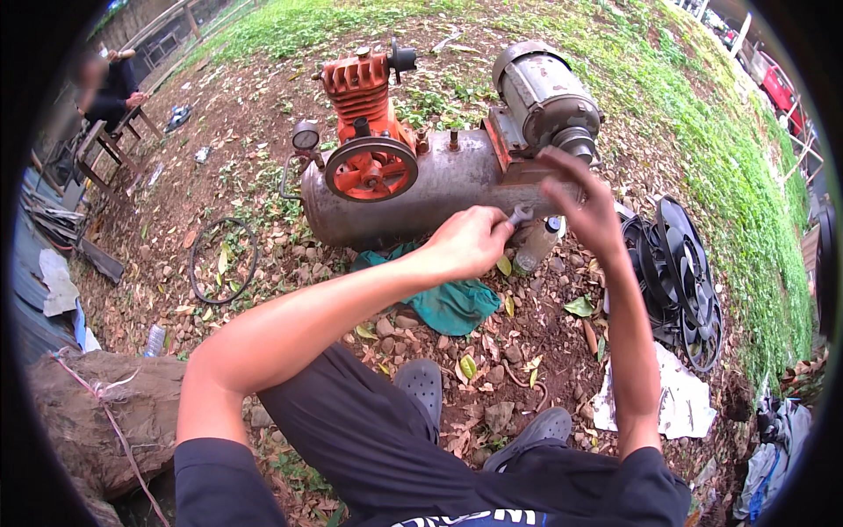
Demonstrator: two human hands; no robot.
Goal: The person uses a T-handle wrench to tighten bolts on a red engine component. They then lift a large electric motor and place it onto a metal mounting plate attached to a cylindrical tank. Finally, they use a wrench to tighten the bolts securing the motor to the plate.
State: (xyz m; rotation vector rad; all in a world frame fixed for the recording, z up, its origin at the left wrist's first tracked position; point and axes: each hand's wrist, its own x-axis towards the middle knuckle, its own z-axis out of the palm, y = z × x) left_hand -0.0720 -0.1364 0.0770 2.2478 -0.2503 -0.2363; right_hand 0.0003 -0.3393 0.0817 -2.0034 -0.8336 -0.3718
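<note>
My left hand [470, 242] is closed around a metal wrench [520, 214], its jaw end sticking out to the right in front of the tank. Higher and to the right, my right hand [587, 206] is raised with its fingers apart, near the pulley [575, 143] of the grey electric motor [546, 92]. The motor is mounted on a rusty air compressor tank [448, 180]. On the tank's left part stands an orange compressor pump [362, 92] with a spoked flywheel [371, 169] and a pressure gauge [305, 135] beside it. A plastic bottle [536, 248] stands below my hands.
A green cloth [452, 307] lies before the tank. A drive belt [222, 261] rests on the ground to the left. Black fans [685, 263] and a white sheet [659, 395] are at right. A log [114, 413] lies at lower left. A person [110, 88] sits far left.
</note>
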